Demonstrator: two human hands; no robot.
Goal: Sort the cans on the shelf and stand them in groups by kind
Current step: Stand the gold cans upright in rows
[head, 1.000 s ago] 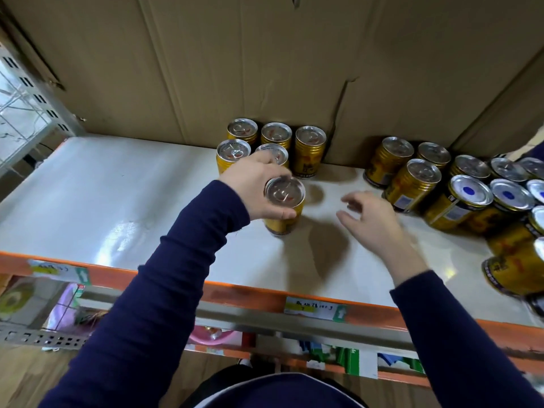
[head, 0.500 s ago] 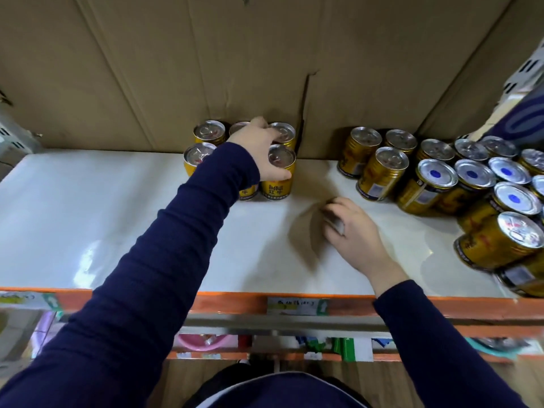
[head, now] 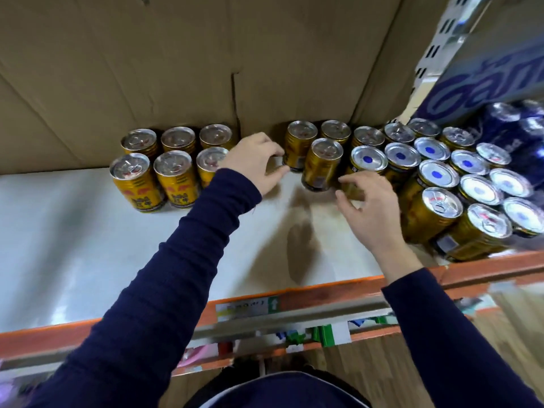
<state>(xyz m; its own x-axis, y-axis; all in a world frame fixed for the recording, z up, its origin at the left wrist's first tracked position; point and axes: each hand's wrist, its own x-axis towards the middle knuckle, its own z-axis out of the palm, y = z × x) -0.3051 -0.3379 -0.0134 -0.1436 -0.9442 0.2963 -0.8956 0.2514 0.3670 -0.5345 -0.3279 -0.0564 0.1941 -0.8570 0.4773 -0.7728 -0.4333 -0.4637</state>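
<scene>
Six gold ring-pull cans (head: 176, 179) stand upright, lids up, in two rows of three at the back of the white shelf (head: 73, 245); a dark sleeve hides part of one. To the right, an upright cluster of blue-dot cans (head: 369, 160) blurs toward the frame's edge. The left hand (head: 256, 163), grip wide, is at a back-row gold can (head: 300, 142). The right hand (head: 368, 207), grip loosely curled and empty, hovers beside a front gold can (head: 322, 164).

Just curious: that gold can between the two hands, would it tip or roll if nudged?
Taller than wide, the can might tip if pushed high, then roll, being round. Its lid looks unopened, so it is probably heavy for its size.
</scene>
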